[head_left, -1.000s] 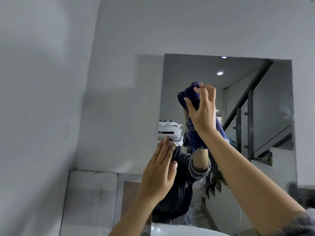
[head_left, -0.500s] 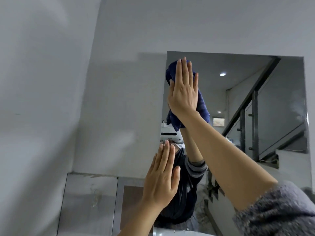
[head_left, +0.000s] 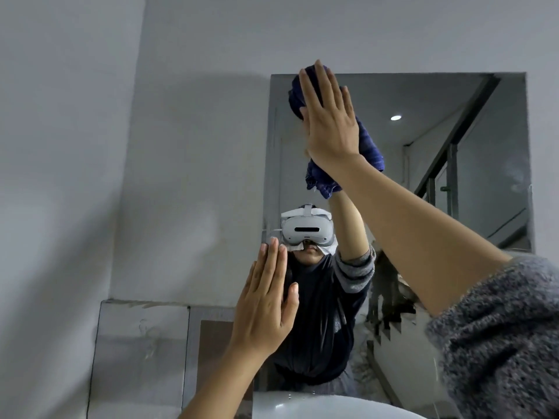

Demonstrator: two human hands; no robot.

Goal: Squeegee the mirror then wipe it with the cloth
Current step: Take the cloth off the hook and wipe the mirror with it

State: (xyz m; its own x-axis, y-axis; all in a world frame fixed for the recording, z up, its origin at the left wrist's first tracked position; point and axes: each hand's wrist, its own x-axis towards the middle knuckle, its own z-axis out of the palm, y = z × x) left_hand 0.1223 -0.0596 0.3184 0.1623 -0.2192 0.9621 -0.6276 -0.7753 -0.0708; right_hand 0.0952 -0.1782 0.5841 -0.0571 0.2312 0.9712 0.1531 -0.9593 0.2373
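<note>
Straight fingers (head_left: 316,95), held close together, of the right hand (head_left: 331,125) press the blue cloth (head_left: 370,149) flat against the mirror (head_left: 484,182) at its top left corner. The cloth's bunched top pokes just past the upper edge. Glass lies open to the right and below (it reflects a stair rail (head_left: 453,140)). The left hand (head_left: 266,306), its fingers (head_left: 273,267) straight and together, is held flat at the mirror's left edge, beside the grey wall (head_left: 196,146).
</note>
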